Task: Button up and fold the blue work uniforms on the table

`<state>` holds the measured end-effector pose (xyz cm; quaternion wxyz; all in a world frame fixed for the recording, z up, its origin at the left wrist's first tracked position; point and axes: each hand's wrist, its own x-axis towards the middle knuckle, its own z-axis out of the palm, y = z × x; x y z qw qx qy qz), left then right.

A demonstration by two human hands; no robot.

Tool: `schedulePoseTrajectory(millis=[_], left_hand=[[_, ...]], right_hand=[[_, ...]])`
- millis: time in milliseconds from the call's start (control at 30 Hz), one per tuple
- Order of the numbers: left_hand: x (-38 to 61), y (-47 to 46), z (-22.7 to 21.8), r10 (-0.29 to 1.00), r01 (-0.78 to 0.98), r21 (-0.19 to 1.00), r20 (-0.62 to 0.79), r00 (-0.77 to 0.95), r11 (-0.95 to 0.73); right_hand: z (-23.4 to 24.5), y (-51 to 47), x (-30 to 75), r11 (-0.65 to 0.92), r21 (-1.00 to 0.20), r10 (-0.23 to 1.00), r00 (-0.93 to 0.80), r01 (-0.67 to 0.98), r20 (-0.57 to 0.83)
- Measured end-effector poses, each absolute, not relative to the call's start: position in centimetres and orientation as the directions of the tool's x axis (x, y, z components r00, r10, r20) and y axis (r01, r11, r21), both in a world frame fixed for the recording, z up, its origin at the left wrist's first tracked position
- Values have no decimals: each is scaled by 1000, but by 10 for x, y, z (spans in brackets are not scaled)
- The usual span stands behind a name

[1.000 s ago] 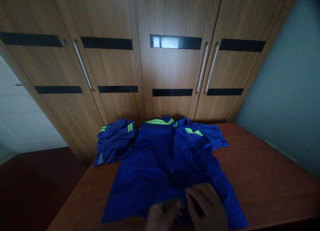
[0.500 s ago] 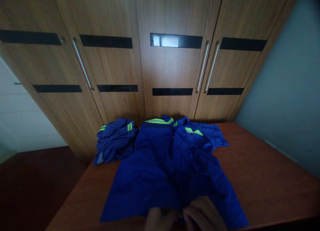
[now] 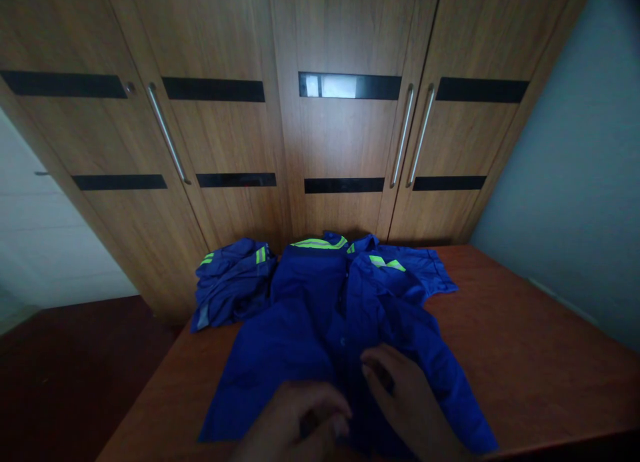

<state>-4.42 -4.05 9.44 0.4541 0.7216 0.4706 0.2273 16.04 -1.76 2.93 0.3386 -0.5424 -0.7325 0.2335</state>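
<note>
A blue work jacket (image 3: 280, 342) lies spread out, front up, with its buttoned placket down the middle and yellow-green reflective strips near the top. Over its lower left part is my left hand (image 3: 305, 412), fingers bent and thumb slightly apart, with no cloth visible in them. My right hand (image 3: 400, 389) is over the right front panel, beside the placket. Its thumb and forefinger curve toward each other in a loose loop, with dark cloth showing through. A small button (image 3: 343, 341) shows on the placket just above the hands. The hem between my wrists is dim and partly hidden.
A crumpled blue garment (image 3: 233, 285) with reflective strips lies left of the jacket. The reddish-brown wooden table (image 3: 520, 355) extends to the right. Behind it stands a wooden wardrobe (image 3: 340, 135) with long metal handles. A pale wall (image 3: 565, 182) borders the right side.
Both hands have come up from the jacket's bottom edge, where they were close together at the placket. They are now farther apart, the left one lower. The jacket lies nearly as before.
</note>
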Motion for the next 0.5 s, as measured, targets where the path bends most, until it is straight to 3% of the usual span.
schedulePoseTrajectory(millis=[67, 133, 200, 267, 367, 500], left_hand=[[-30, -20, 94, 900, 580, 767, -8, 436, -274], [-16, 5, 85, 898, 712, 592, 44, 439, -377], [-5, 28, 72, 913, 836, 402, 1, 408, -374], [2, 43, 56, 918, 885, 288, -42, 395, -367], [0, 50, 36, 932, 918, 212, -61, 356, -336], [-14, 44, 27, 947, 927, 227, -46, 318, -300]], right_hand=[[30, -4, 149, 307, -671, 950, -182, 675, 252], [28, 7, 137, 273, -609, 960, -170, 745, 223], [24, 14, 128, 212, -515, 975, -144, 831, 169], [18, 19, 125, 156, -416, 986, -115, 896, 123], [10, 21, 131, 116, -337, 991, -87, 935, 98], [4, 21, 142, 93, -376, 993, -59, 922, 100]])
